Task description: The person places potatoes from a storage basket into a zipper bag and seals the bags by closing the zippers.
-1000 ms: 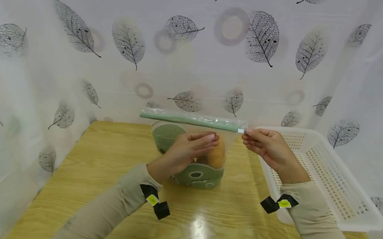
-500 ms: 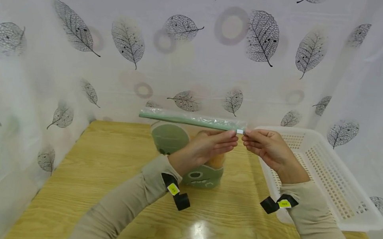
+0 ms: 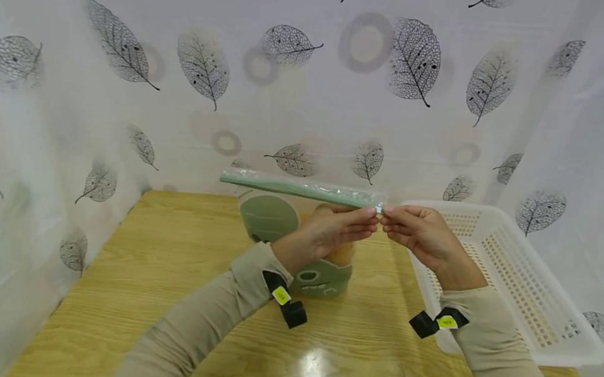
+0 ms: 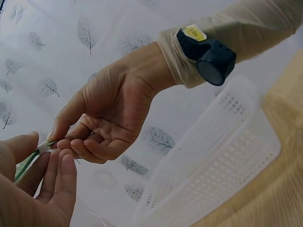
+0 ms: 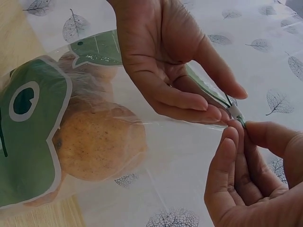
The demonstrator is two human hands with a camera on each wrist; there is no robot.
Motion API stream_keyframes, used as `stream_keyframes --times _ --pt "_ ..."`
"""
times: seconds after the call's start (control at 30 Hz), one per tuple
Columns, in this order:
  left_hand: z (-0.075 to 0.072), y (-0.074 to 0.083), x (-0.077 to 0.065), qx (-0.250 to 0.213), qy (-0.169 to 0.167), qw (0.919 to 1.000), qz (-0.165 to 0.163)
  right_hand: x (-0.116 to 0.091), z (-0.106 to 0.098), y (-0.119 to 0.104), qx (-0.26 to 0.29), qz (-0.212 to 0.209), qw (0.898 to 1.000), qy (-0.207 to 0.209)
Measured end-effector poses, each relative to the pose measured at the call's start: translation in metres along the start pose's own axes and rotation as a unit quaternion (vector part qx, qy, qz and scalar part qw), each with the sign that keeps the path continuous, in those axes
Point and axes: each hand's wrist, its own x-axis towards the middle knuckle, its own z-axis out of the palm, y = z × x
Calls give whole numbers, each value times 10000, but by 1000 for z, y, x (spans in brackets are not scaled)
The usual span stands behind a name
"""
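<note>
A clear slider zip bag point(image 3: 269, 217) with green cartoon prints stands upright on the table, its green zip strip point(image 3: 291, 188) stretched across the top. My left hand point(image 3: 325, 232) reaches across the bag's front and pinches the small white slider point(image 5: 234, 112) between thumb and fingers at the strip's right end. Right beside it, my right hand point(image 3: 425, 241) pinches the bag's top right corner, fingertips almost meeting those of the left. Through the plastic, the right wrist view shows a round, speckled orange-yellow fruit point(image 5: 102, 142); other brownish contents behind it are partly hidden.
A white perforated plastic basket point(image 3: 533, 286) stands on the right of the wooden table point(image 3: 169, 260), behind and beside my right forearm. A pale curtain point(image 3: 312, 102) with leaf prints encloses the table at the back and sides.
My left hand has moved right along the bag from in front of the fruit to the strip's right end and taken hold of the slider. The right hand keeps its grip on the corner.
</note>
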Motion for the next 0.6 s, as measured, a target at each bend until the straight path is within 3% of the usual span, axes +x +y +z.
stream_keyframes --times 0.6 --pt "5 -6 0 241 340 9990 176 -2 5 2 -297 -376 9988 58"
